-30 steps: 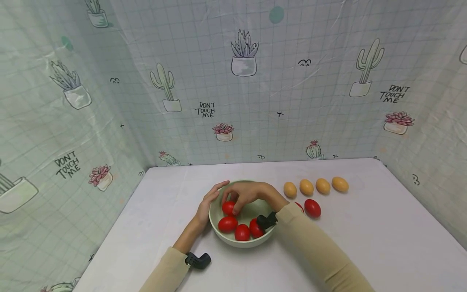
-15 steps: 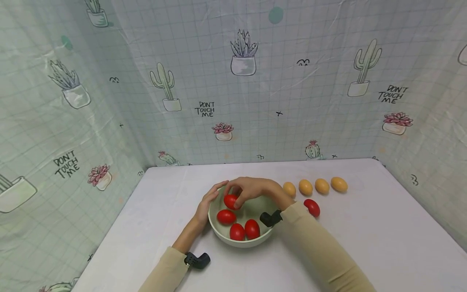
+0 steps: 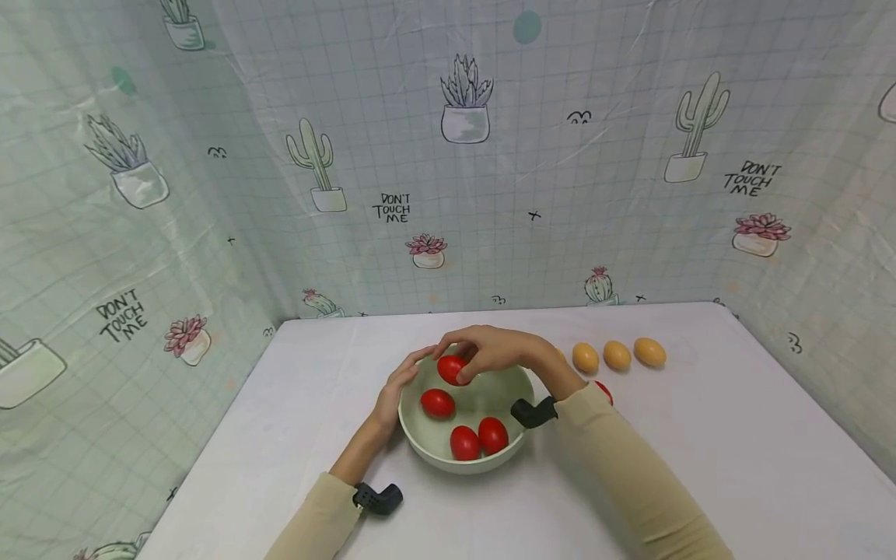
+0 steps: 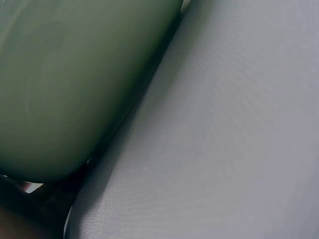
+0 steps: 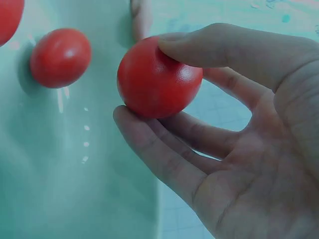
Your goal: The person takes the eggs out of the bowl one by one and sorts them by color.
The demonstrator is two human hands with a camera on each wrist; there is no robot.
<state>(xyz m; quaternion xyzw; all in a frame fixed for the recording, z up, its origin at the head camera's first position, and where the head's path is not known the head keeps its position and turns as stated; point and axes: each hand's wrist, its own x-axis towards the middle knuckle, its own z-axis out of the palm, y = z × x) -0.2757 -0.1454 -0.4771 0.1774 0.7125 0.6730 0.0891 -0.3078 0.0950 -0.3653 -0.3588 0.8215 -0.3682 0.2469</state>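
A pale green bowl (image 3: 483, 397) stands on the table with several smooth red eggs in it, such as the red egg (image 3: 438, 404) at its left side. My left hand (image 3: 393, 395) rests along the bowl's left side, fingers stretched toward the far rim. From the left wrist, the bowl's outer wall (image 4: 75, 89) fills the upper left. My right hand (image 3: 493, 349) is over the far part of the bowl. It pinches a red egg (image 5: 154, 82) between thumb and fingers, held above the bowl's inside in the right wrist view.
Several orange-yellow eggs (image 3: 617, 355) lie in a row on the white table (image 3: 700, 428), right of the bowl. Another red egg (image 3: 604, 391) shows partly behind the right sleeve. A patterned cloth (image 3: 532, 171) hangs behind the table.
My right hand has lifted its red egg up and toward the bowl's far rim. The other red eggs in the bowl have rolled about. My left hand stays put.
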